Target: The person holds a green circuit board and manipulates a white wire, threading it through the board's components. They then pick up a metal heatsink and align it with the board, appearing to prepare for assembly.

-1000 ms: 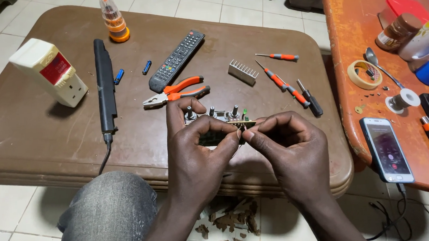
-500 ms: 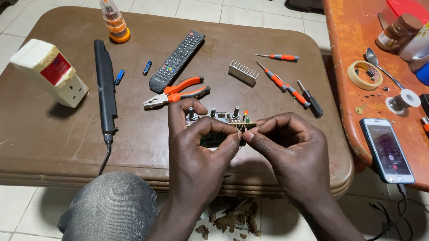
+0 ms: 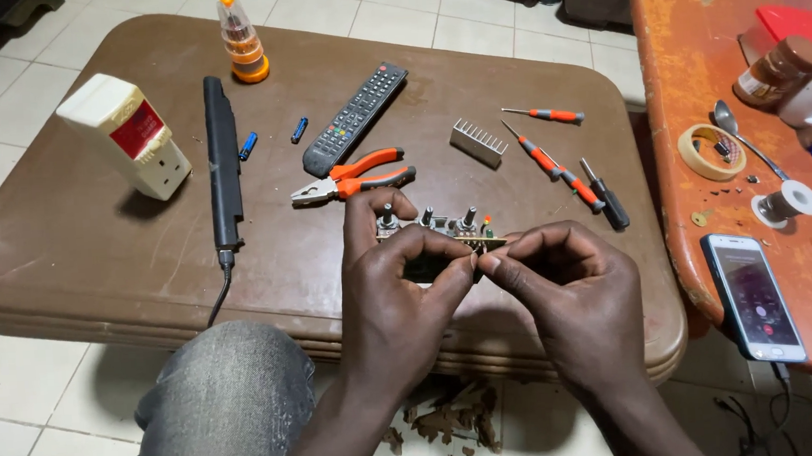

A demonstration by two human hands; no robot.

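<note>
A small circuit board (image 3: 444, 230) with upright knobs and components is held over the front edge of the brown table (image 3: 80, 267). My left hand (image 3: 401, 294) grips its left end, thumb on top and fingers curled beneath. My right hand (image 3: 565, 293) pinches the board's right edge between thumb and forefinger. Both hands meet at the board's middle, which they partly hide. Orange-handled pliers (image 3: 351, 177) lie just beyond the board.
On the brown table lie a remote (image 3: 354, 118), a black soldering iron (image 3: 223, 164), a white adapter (image 3: 124, 135), a heatsink (image 3: 478, 143), several screwdrivers (image 3: 545, 158) and a bit holder (image 3: 244, 39). The orange table (image 3: 697, 69) at right carries a phone (image 3: 754, 293), tape and solder.
</note>
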